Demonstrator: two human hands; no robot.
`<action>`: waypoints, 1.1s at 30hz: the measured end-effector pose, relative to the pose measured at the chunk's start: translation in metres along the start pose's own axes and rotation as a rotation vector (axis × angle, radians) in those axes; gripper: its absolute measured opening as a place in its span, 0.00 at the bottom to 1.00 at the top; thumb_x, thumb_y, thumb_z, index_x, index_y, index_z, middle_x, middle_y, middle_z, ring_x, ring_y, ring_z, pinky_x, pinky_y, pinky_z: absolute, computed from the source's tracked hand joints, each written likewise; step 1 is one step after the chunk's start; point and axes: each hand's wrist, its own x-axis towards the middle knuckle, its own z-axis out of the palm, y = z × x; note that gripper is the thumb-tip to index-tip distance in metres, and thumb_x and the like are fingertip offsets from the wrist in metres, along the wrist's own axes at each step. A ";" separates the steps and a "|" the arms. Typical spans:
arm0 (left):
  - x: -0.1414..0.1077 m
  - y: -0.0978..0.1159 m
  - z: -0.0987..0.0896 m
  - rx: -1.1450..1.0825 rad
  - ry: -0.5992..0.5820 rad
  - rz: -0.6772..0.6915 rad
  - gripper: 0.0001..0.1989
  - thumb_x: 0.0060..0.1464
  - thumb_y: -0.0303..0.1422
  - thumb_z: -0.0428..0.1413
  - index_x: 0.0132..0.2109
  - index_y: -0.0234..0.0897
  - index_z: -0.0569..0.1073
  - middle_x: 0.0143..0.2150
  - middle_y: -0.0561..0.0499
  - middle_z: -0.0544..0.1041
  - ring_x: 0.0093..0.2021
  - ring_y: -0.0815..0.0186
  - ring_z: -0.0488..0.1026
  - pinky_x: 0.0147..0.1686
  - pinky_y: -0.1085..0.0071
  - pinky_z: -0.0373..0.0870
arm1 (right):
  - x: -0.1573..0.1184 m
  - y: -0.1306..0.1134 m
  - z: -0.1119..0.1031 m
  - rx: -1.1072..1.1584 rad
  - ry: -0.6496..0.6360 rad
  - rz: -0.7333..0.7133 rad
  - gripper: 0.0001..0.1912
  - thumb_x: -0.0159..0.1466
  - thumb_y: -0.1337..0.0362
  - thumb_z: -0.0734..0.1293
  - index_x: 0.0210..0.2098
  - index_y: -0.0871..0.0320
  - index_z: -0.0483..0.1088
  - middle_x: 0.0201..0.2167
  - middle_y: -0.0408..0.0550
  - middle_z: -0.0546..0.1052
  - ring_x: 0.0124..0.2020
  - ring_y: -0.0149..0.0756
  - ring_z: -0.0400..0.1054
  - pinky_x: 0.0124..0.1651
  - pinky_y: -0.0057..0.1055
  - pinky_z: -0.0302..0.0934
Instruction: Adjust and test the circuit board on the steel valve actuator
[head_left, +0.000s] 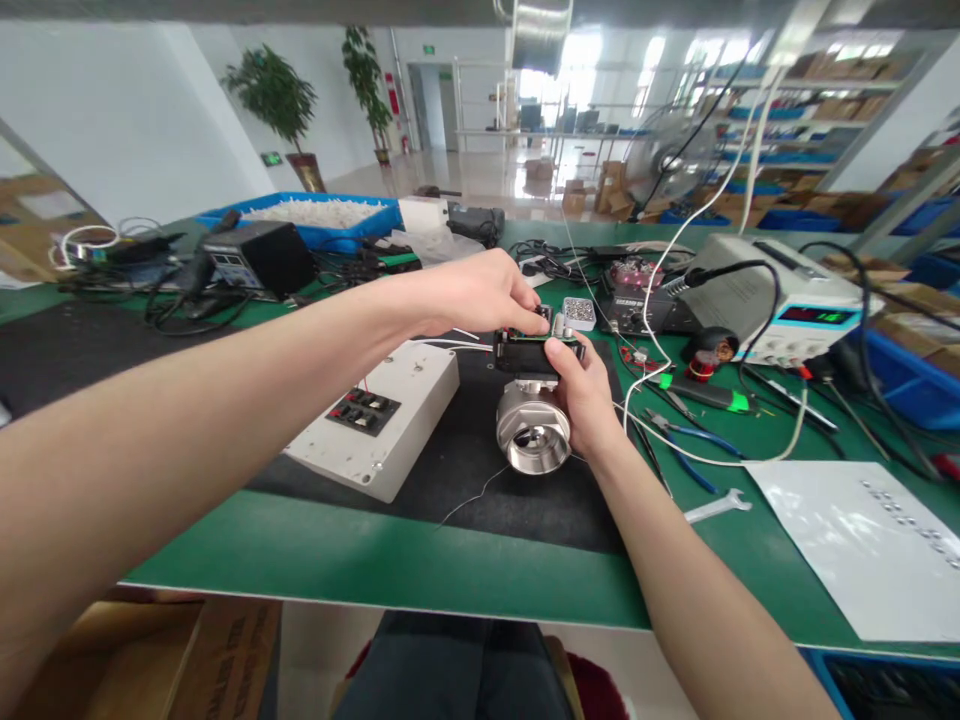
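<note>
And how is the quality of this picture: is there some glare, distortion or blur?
In the head view, the windows are overexposed and reflect on the floor; the white sheet has glare patches; the left forearm looks stretched, probably by a wide lens; the power-supply display is too blurred to read surely.

Bright daylight glares through windows (585, 60) beyond the grip. Sheen whitens the floor (480, 185). Outer edges stretch.

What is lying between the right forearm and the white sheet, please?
A wrench lies there on the green tabletop, between the right forearm and the white sheet. The head view shows this.
</note>
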 end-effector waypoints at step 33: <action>-0.003 0.004 -0.002 -0.066 -0.031 -0.080 0.17 0.47 0.48 0.68 0.34 0.39 0.83 0.34 0.48 0.79 0.40 0.56 0.74 0.39 0.63 0.66 | 0.000 0.000 0.001 0.023 0.008 0.025 0.35 0.53 0.51 0.82 0.55 0.50 0.69 0.50 0.45 0.82 0.53 0.46 0.78 0.61 0.48 0.73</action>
